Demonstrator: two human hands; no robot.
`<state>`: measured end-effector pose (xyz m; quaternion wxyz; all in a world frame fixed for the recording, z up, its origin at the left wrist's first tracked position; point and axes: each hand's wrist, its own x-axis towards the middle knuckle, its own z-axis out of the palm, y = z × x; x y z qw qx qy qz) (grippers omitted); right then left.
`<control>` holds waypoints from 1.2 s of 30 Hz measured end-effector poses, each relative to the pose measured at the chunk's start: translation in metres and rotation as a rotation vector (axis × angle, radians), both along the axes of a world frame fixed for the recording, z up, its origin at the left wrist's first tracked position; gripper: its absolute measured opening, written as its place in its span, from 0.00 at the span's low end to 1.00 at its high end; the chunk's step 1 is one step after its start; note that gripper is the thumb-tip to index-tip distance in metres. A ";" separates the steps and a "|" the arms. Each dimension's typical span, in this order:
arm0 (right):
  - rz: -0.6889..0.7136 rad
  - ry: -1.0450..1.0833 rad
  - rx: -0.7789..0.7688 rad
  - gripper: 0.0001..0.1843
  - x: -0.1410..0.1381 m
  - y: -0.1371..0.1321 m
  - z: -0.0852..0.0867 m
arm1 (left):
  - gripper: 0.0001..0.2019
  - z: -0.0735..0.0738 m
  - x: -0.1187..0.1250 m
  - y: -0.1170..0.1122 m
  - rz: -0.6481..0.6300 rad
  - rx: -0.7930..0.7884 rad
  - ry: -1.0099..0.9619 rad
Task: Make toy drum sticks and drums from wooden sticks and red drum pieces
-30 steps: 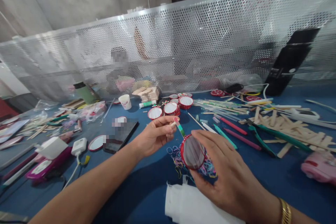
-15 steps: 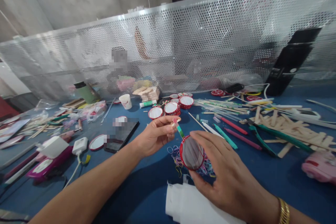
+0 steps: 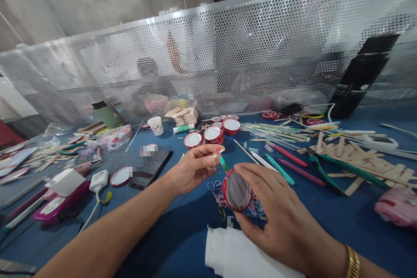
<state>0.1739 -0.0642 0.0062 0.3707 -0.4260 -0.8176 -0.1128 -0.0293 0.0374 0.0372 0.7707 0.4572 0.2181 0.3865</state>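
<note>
In the middle of the head view, my left hand (image 3: 197, 167) is closed, pinching the end of a flat craft stick (image 3: 223, 161) coloured red and green. The stick's lower end meets the top of a small round mirror (image 3: 238, 191) with a red rim; whether it is fixed there I cannot tell. Thumb and fingers of my right hand (image 3: 276, 208) grip the mirror by its right edge. Below and behind it lies a pile of coloured rubber bands (image 3: 219, 197). Nearest to my right hand is a white roll of material (image 3: 228, 249).
Red-rimmed round mirrors (image 3: 213, 134) sit in a group at the back, near a white cup (image 3: 155, 126). Wooden sticks (image 3: 384, 165), pliers (image 3: 325, 173) and pens (image 3: 282, 169) lie right. A phone (image 3: 153, 167) and chargers (image 3: 99, 180) lie left. A perforated metal screen (image 3: 195, 52) stands behind.
Almost nothing differs. The round mirror and the fingers of my right hand have shifted very slightly; both hands keep their hold.
</note>
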 end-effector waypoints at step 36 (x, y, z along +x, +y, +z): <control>-0.018 -0.013 0.003 0.32 -0.001 0.000 0.002 | 0.19 -0.002 -0.001 0.001 -0.021 -0.013 -0.008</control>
